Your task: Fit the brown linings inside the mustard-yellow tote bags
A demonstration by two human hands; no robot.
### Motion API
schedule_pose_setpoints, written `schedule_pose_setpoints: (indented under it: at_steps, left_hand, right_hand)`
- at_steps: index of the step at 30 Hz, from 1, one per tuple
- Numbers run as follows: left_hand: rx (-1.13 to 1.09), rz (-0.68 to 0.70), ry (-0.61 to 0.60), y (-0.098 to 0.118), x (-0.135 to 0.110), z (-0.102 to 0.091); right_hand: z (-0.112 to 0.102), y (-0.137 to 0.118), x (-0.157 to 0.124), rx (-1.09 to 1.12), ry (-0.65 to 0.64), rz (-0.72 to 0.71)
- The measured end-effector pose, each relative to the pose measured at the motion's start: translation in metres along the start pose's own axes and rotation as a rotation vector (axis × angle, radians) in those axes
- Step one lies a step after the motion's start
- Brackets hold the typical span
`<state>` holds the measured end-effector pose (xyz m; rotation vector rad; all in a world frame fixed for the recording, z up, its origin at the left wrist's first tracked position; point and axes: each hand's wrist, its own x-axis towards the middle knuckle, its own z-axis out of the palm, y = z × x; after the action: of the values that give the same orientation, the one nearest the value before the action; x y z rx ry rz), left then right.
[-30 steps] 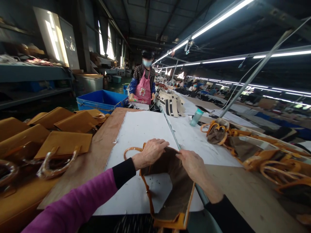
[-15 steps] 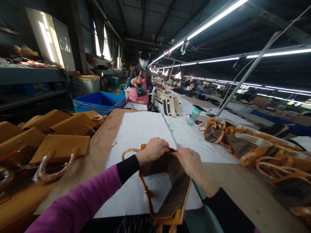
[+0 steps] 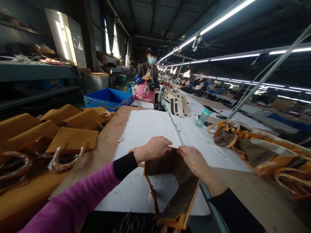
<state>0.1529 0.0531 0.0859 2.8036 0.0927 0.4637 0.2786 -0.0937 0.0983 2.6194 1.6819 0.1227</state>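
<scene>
A tan handbag with a brown lining (image 3: 186, 187) stands open in front of me over the white sheet, its mouth towards me. My left hand (image 3: 154, 148) pinches the far rim, fingers closed on the edge. Just to its right, my right hand (image 3: 194, 160) grips the same rim between thumb and fingers. A small gap separates the two hands. Part of a handle shows behind my left wrist. Within the bag's outline lies a pale area; whether it is the bag's inside or the sheet beyond, I cannot tell.
Tan handbags (image 3: 73, 139) with wrapped handles lie at the left. More bags (image 3: 257, 152) lie open at the right. A teal bottle (image 3: 203, 117), striped pieces (image 3: 178, 103) and a blue bin (image 3: 108, 97) are farther off. A co-worker (image 3: 147, 81) stands beyond the table holding a dark item.
The view has swung slightly left, so most things appear farther right. Both hands still hold the bag's rim. The co-worker's dark item has been turned and raised.
</scene>
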Motion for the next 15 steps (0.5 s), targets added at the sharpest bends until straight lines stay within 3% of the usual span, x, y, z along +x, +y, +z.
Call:
schedule_pose_setpoints:
  at_steps: [3,6,9,15]
  left_hand:
    - [0.059,-0.080,0.054,-0.009,-0.027,-0.020]
    - [0.053,-0.170,0.009,-0.014,-0.045,-0.027]
    - [0.015,-0.186,0.022,-0.016,-0.046,-0.018]
    - [-0.161,-0.199,0.127,-0.022,-0.025,0.007]
  right_hand:
    - [0.003,0.002,0.002,0.022,0.010,0.003]
    - [0.005,0.003,0.003,0.023,0.024,-0.006]
    - [0.007,0.004,0.003,0.019,0.024,-0.010]
    - [0.003,0.000,0.001,-0.005,0.009,0.014]
